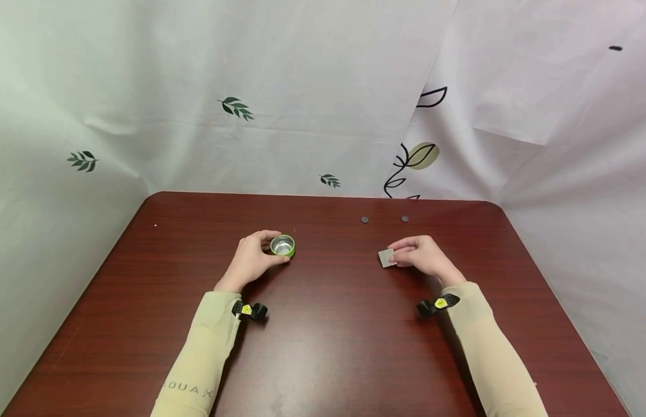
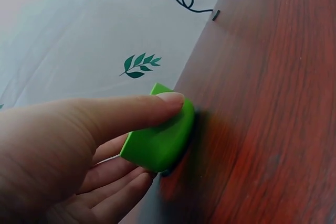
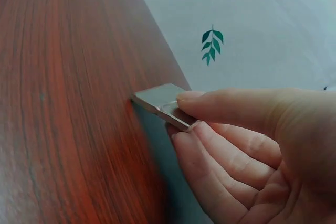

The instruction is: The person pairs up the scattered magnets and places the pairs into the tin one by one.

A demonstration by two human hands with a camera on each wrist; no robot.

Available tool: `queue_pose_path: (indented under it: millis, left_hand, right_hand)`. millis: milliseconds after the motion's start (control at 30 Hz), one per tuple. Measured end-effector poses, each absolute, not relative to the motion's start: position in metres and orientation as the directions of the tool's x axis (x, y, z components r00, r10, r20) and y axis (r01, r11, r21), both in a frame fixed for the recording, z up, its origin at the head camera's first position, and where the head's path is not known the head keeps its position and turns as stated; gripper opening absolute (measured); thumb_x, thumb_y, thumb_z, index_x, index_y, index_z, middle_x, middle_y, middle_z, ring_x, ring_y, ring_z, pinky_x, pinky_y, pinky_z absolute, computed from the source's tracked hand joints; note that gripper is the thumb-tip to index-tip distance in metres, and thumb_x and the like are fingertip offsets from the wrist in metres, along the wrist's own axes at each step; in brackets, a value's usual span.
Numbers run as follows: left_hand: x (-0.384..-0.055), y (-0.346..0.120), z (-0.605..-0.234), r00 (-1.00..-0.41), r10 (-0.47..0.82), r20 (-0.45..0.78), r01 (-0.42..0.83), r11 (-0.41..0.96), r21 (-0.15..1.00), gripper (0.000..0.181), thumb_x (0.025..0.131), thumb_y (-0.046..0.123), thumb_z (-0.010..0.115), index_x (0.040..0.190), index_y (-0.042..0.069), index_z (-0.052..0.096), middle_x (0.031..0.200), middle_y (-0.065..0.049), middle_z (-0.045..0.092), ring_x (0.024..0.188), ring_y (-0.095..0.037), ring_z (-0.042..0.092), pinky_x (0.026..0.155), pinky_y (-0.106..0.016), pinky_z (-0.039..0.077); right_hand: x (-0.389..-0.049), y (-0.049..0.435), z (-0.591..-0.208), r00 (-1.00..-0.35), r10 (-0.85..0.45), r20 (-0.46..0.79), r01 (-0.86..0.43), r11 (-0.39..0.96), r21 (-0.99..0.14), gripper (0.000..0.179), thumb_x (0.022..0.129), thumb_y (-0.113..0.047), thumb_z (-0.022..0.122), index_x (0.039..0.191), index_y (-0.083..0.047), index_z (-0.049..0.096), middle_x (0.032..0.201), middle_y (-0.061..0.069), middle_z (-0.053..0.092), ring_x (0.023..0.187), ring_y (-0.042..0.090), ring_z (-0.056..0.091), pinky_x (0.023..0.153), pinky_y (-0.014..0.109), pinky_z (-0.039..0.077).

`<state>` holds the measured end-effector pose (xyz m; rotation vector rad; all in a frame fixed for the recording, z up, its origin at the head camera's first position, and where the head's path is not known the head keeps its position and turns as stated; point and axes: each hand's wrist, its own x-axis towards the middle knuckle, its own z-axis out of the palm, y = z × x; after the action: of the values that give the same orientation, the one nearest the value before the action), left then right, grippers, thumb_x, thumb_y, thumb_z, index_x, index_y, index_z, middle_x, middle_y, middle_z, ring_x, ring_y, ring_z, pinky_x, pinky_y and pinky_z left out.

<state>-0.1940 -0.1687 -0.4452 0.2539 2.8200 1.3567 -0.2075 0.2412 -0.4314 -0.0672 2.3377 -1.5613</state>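
Two hands are busy around mid-frame in the head view: my left hand (image 1: 251,259) pinches the small round green cup with a silvery inside (image 1: 283,246), left of centre; my right hand (image 1: 426,256) pinches a thin grey square piece (image 1: 385,258) by one side, right of centre. Two dark flat discs (image 1: 365,219) lie above it on the reddish-brown tabletop (image 1: 323,336). I'd best squeeze the cup lightly, mouth up, and keep the grey piece's far edge uncovered.
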Motion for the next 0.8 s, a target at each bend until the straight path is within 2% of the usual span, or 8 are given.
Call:
queue_pose_path:
  millis: [533, 800]
  left_hand:
    - [-0.193, -0.170, -0.444, -0.989, 0.140, 0.045, 0.122, 0.606, 0.786, 0.061, 0.081, 0.018, 0.089, 0.134, 0.003, 0.063, 0.127, -0.015, 0.065, 0.114, -0.033, 0.065, 0.094, -0.045, 0.054]
    - [-0.194, -0.169, -0.444, -0.990, 0.141, 0.027, 0.107, 0.600, 0.793, 0.061, 0.081, 0.017, 0.089, 0.135, 0.005, 0.063, 0.127, -0.014, 0.065, 0.115, -0.033, 0.064, 0.094, -0.045, 0.054]
  right_hand:
    - [-0.204, 0.234, -0.428, -0.962, -0.192, -0.192, 0.115, 0.352, -0.929, 0.031, 0.091, -0.005, 0.077, 0.114, 0.013, 0.068, 0.099, 0.019, 0.074, 0.080, 0.015, 0.072, 0.076, 0.032, 0.060]
    - [-0.206, 0.230, -0.428, -0.972, -0.168, -0.166, 0.106, 0.320, -0.942, 0.028, 0.089, -0.004, 0.077, 0.111, 0.012, 0.070, 0.096, 0.014, 0.075, 0.079, 0.017, 0.073, 0.076, 0.034, 0.061]
